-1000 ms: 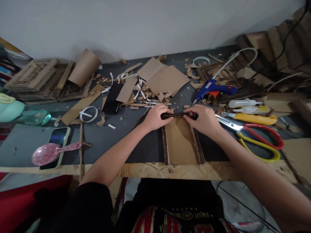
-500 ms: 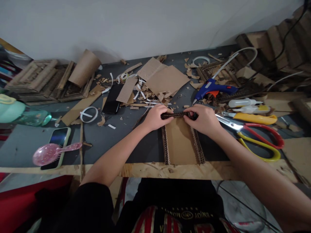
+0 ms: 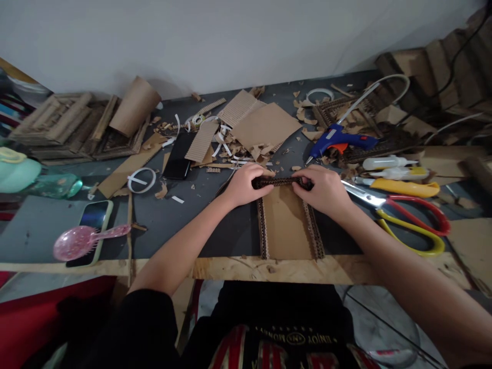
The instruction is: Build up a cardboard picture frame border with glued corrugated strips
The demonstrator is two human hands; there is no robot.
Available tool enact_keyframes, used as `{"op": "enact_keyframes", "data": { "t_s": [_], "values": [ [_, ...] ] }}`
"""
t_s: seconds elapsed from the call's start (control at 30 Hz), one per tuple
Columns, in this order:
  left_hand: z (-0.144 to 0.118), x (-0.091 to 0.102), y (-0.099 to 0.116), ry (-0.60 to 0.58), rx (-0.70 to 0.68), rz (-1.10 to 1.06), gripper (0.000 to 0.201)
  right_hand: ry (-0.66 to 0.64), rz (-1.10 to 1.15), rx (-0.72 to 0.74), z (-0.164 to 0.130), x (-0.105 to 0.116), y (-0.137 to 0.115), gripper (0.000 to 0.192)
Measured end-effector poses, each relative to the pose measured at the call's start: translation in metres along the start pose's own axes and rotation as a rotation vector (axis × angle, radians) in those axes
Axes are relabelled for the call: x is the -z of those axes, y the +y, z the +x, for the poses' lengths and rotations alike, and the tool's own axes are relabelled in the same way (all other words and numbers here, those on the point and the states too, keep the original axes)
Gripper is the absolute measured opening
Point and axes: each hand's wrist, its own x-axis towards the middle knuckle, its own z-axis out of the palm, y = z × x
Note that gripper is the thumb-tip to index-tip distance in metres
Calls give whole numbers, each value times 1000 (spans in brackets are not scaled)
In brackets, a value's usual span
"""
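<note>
Hands pressing a corrugated strip onto a cardboard panel

Hairbrush (image 3: 86, 239) lies at our far left, on a phone (image 3: 89, 224). Our left hand (image 3: 243, 184) is clamped on the left end of the dark corrugated strip (image 3: 280, 181), and our right hand (image 3: 325, 189) pinches its right end. The strip sits across the far edge of the cardboard panel (image 3: 287, 223), mid-counter (image 3: 226, 236). Scissors (image 3: 407, 219) lie just right.

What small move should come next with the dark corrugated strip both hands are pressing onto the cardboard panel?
Probably keep pressing, then slide the fingers outward. The left hand and right hand pinch the dark corrugated strip across the far edge of the brown cardboard panel, whose two side strips are already on; its ends are hidden under the hands.
</note>
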Motion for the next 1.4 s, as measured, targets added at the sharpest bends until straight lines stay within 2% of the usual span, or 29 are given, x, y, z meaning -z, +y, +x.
{"op": "enact_keyframes", "data": {
  "t_s": [0.1,0.2,0.27,0.4,0.53,0.73,0.83,1.0,1.13,1.27,1.4],
  "values": [
    [-1,9,-3,18,22,-9,24,3,13,7,0,0,1,23],
    [-3,12,-7,-18,6,-34,25,-2,17,5,-1,0,2,24],
    [-4,11,-9,-38,-15,-56,24,0,16,5,-1,1,3,24],
    [-5,6,-9,0,25,-67,19,28,22,38,-2,1,1,26],
    [-5,3,-1,18,30,-61,19,38,-12,107,0,1,-8,27],
    [-7,-3,19,-17,3,52,14,-148,-41,252,4,-1,-21,26],
    [-6,-3,24,-35,21,80,15,-171,-31,230,3,-1,-21,28],
    [3,5,31,-138,95,204,16,-184,-39,225,2,-3,-19,28],
    [14,9,39,-222,52,339,10,-174,-14,244,2,-5,-17,27],
    [16,9,40,-206,3,346,10,-161,11,237,2,-6,-15,26],
    [13,6,36,-185,39,317,9,-156,106,228,4,-8,-13,25]
  ]
}}
